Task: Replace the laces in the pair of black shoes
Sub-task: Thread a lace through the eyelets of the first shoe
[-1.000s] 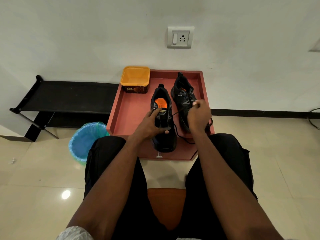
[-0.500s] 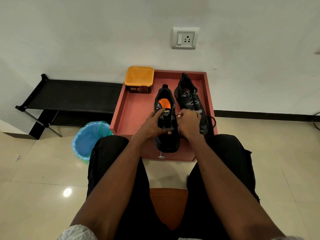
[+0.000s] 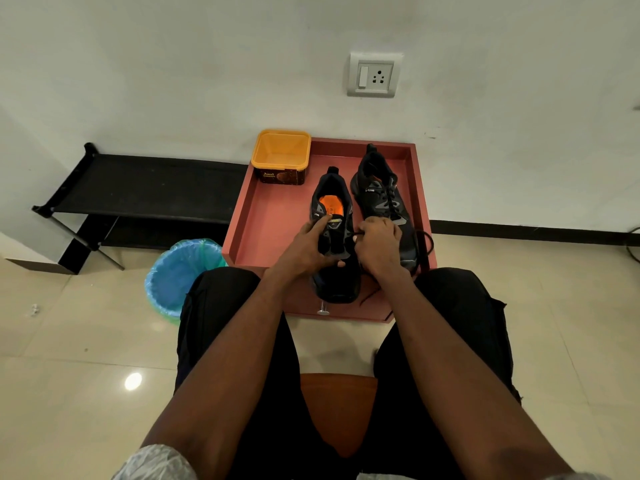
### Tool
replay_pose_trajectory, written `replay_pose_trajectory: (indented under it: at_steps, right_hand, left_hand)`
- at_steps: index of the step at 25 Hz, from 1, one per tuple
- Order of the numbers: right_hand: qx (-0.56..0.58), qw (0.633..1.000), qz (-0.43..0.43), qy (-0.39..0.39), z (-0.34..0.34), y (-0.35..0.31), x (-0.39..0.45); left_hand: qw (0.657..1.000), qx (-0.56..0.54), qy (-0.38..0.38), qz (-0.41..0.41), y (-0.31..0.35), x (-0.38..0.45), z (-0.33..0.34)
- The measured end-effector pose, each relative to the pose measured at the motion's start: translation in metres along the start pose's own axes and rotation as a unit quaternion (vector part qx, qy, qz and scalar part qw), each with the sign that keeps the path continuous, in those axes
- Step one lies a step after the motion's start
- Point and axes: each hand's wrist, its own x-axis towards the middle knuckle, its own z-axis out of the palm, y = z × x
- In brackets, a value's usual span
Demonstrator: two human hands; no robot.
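Note:
Two black shoes stand on a red tray (image 3: 273,216). The nearer shoe (image 3: 334,282) has an orange insole and a wide-open throat; my left hand (image 3: 308,247) grips its left side, thumb over the tongue. My right hand (image 3: 377,247) pinches a black lace (image 3: 356,234) at the shoe's right eyelets. The lace trails in a loop (image 3: 427,247) past the right wrist and down by the toe. The second shoe (image 3: 381,195) sits laced to the right, partly behind my right hand.
An open yellow tub (image 3: 281,154) sits at the tray's back left corner. A small metal knob (image 3: 323,310) juts from the tray's front. A blue-lined bin (image 3: 180,271) stands left of my knees, and a black low rack (image 3: 138,185) lies along the wall.
My right hand has come down and left from over the second shoe to the nearer shoe's right eyelets, drawing the lace with it. My left hand has kept its grip.

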Motion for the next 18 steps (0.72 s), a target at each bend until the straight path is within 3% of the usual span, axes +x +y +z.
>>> replay_pose_trajectory:
  at_steps: [7,12,15,18]
  right_hand:
    - [-0.023,0.992,0.063,0.103,-0.016,0.003,0.0]
    - [0.134,0.981,0.135,0.035,-0.017,-0.004,-0.004]
    - [0.228,0.956,0.167,-0.082,-0.018,-0.007,-0.007]
    - [0.17,0.963,0.158,-0.136,-0.016,-0.002,-0.006]
  left_hand:
    - [1.0,-0.007,-0.003,-0.007,0.0,-0.001,0.0]
    - [1.0,-0.003,-0.005,-0.005,0.003,-0.004,-0.001]
    - [1.0,0.003,-0.003,-0.009,0.003,-0.006,-0.002]
    - [1.0,-0.022,0.016,-0.009,0.008,-0.012,-0.008]
